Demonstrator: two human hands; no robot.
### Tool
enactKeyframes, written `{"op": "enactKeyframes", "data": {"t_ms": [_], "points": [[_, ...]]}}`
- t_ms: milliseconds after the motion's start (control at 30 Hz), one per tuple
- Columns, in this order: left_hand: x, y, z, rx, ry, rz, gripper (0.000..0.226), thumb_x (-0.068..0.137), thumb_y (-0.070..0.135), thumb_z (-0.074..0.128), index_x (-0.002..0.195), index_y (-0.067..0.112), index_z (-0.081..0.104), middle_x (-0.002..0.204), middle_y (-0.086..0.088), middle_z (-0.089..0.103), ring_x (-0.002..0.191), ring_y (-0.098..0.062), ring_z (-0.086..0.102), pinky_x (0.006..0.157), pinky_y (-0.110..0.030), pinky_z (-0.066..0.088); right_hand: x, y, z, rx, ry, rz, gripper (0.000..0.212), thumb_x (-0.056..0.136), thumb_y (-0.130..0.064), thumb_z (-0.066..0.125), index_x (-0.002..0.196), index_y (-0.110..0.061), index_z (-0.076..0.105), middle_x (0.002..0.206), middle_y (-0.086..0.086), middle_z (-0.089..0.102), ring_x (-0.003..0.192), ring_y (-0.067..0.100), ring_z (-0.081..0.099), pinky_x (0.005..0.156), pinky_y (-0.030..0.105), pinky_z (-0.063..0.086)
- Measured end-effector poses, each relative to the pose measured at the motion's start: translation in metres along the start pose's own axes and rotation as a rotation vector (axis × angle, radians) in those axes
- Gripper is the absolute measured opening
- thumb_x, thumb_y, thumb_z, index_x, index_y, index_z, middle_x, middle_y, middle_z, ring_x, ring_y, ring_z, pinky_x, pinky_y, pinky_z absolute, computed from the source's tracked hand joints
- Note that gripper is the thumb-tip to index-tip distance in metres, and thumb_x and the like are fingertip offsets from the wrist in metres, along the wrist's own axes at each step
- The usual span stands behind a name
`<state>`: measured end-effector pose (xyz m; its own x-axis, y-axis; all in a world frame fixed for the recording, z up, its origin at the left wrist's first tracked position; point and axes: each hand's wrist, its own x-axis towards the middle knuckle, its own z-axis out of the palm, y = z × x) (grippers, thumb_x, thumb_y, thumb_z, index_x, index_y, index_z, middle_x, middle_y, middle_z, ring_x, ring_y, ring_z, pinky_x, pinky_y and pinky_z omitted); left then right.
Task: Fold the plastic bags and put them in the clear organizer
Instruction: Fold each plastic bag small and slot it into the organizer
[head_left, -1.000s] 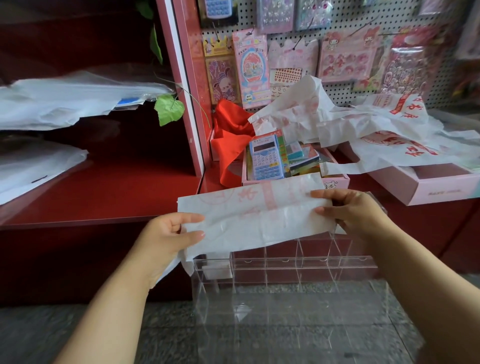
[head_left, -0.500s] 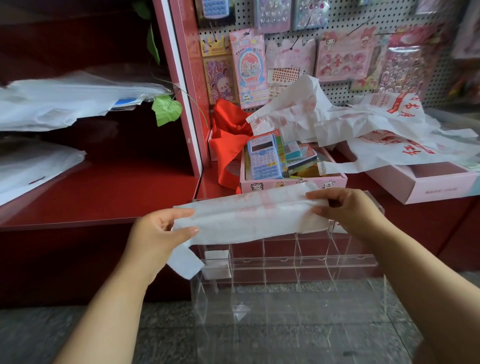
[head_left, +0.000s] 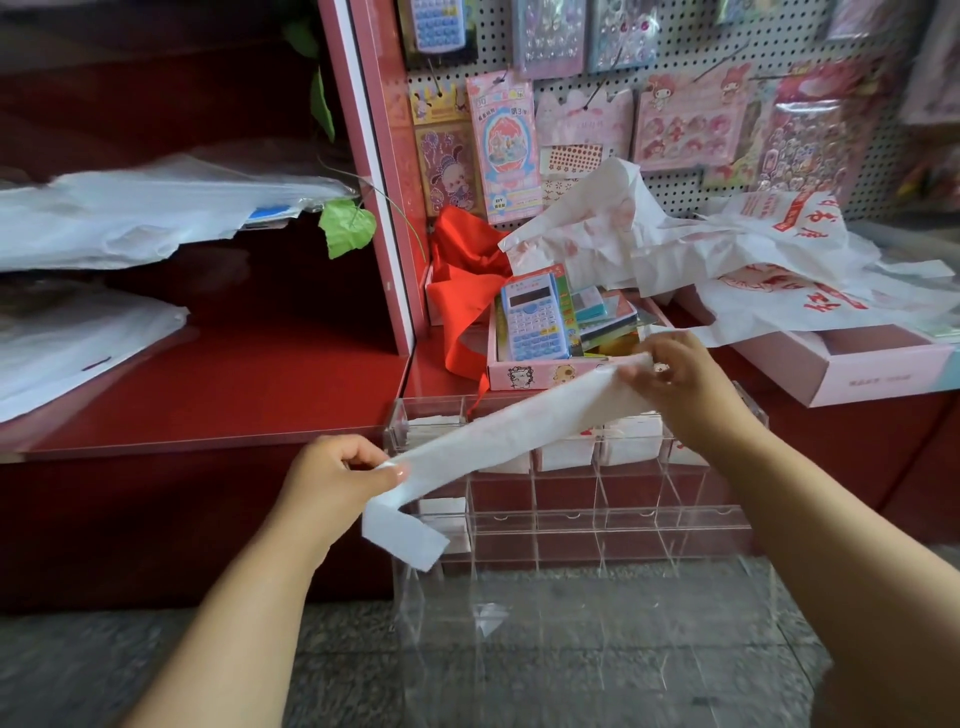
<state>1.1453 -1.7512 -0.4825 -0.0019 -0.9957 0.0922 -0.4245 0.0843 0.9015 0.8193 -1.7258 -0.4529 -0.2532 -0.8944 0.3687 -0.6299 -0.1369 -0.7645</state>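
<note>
hands pinch bag strip ends | above organizer | behind — calculator box

Folded plastic bag: white, faint pink print. Organizer: clear acrylic. Loose bags: white, red lettering. Calculator: light blue, white keys. Cloth: red. Shelf: dark red. Box: pink. Leaf: green.

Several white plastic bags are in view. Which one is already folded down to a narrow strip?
The bag stretched between the left hand and right hand, above the clear organizer. The loose bags behind on the pink boxes lie crumpled and unfolded.
</note>
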Motion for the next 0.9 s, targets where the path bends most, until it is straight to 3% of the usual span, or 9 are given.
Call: {"op": "enactKeyframes", "data": {"t_ms": [67, 167, 367, 467, 567, 633, 700, 800, 900], "points": [[-0.003, 0.000, 0.003, -0.010, -0.062, -0.032, 0.022, 0.074, 0.006, 0.081, 0.062, 0.012, 0.063, 0.086, -0.008, 0.062, 0.074, -0.018, 0.054, 0.068, -0.029, 0.040, 0.002, -0.014, -0.003, 0.101, 0.002, 0.000, 0.011, 0.097, -0.022, 0.055, 0.092, -0.014, 0.059, 0.093, 0.000, 0.056, 0.081, 0.015, 0.052, 0.062, 0.024, 0.038], [-0.010, -0.001, 0.008, -0.070, -0.243, -0.046, 0.021, 0.069, 0.009, 0.081, 0.067, 0.013, 0.060, 0.074, -0.009, 0.060, 0.072, -0.019, 0.052, 0.067, -0.030, 0.038, 0.010, -0.037, -0.005, 0.149, 0.005, -0.033, 0.017, 0.098, -0.023, 0.052, 0.093, -0.008, 0.056, 0.077, 0.000, 0.051, 0.064, 0.011, 0.044, 0.055, 0.025, 0.035], [-0.030, 0.012, 0.030, -0.236, -0.505, 0.028, 0.033, 0.083, 0.017, 0.070, 0.115, 0.013, 0.064, 0.105, 0.000, 0.074, 0.097, -0.011, 0.068, 0.084, -0.023, 0.054, 0.029, -0.094, -0.005, 0.028, -0.172, -0.230, 0.019, 0.096, -0.018, 0.055, 0.082, -0.006, 0.052, 0.070, -0.002, 0.044, 0.060, 0.007, 0.040, 0.055, 0.024, 0.034], [-0.034, 0.023, 0.038, -0.329, -0.483, 0.072, 0.033, 0.084, 0.025, 0.060, 0.112, 0.010, 0.068, 0.107, 0.004, 0.075, 0.100, -0.004, 0.067, 0.084, -0.013, 0.049, 0.034, -0.116, -0.002, -0.059, -0.304, -0.306, 0.028, 0.095, -0.017, 0.057, 0.069, -0.020, 0.048, 0.065, -0.011, 0.043, 0.053, -0.004, 0.040, 0.051, 0.016, 0.033], [-0.035, 0.030, 0.047, -0.373, -0.427, 0.104, 0.016, 0.091, 0.017, 0.058, 0.090, 0.007, 0.071, 0.078, 0.009, 0.073, 0.071, 0.001, 0.064, 0.066, -0.011, 0.045, 0.035, -0.130, 0.006, -0.190, -0.385, -0.374, 0.019, 0.096, -0.020, 0.056, 0.078, -0.012, 0.057, 0.071, -0.006, 0.048, 0.059, 0.000, 0.041, 0.052, 0.013, 0.032], [-0.032, 0.031, 0.052, -0.363, -0.365, 0.131, 0.041, 0.085, 0.035, 0.067, 0.074, -0.004, 0.065, 0.064, -0.003, 0.054, 0.057, -0.010, 0.046, 0.055, -0.022, 0.035, 0.034, -0.137, 0.010, -0.225, -0.406, -0.402, 0.016, 0.096, -0.020, 0.055, 0.090, -0.006, 0.061, 0.077, -0.002, 0.053, 0.063, 0.004, 0.043, 0.054, 0.011, 0.034], [-0.030, 0.031, 0.055, -0.380, -0.295, 0.173, 0.080, 0.073, 0.057, 0.075, 0.078, -0.019, 0.055, 0.075, -0.007, 0.046, 0.068, -0.017, 0.038, 0.064, -0.029, 0.030, 0.033, -0.139, 0.016, -0.141, -0.332, -0.396, 0.013, 0.094, -0.019, 0.058, 0.100, -0.008, 0.062, 0.086, -0.002, 0.057, 0.072, 0.005, 0.049, 0.059, 0.009, 0.036], [-0.031, 0.035, 0.058, -0.458, -0.190, 0.179, 0.080, 0.070, 0.056, 0.078, 0.084, -0.019, 0.056, 0.082, -0.009, 0.053, 0.079, -0.019, 0.046, 0.075, -0.034, 0.035, 0.031, -0.123, 0.021, 0.146, -0.047, -0.250, 0.030, 0.092, -0.027, 0.064, 0.117, -0.014, 0.057, 0.089, -0.005, 0.057, 0.076, 0.006, 0.052, 0.067, 0.019, 0.041], [-0.029, 0.037, 0.061, -0.498, -0.128, 0.174, 0.058, 0.074, 0.053, 0.077, 0.078, -0.002, 0.063, 0.083, -0.006, 0.053, 0.080, -0.019, 0.046, 0.074, -0.035, 0.036, 0.005, -0.087, 0.030, 0.200, -0.087, 0.020, 0.048, 0.087, -0.051, 0.063, 0.120, -0.019, 0.051, 0.090, -0.007, 0.058, 0.078, 0.003, 0.055, 0.069, 0.022, 0.042]]}}
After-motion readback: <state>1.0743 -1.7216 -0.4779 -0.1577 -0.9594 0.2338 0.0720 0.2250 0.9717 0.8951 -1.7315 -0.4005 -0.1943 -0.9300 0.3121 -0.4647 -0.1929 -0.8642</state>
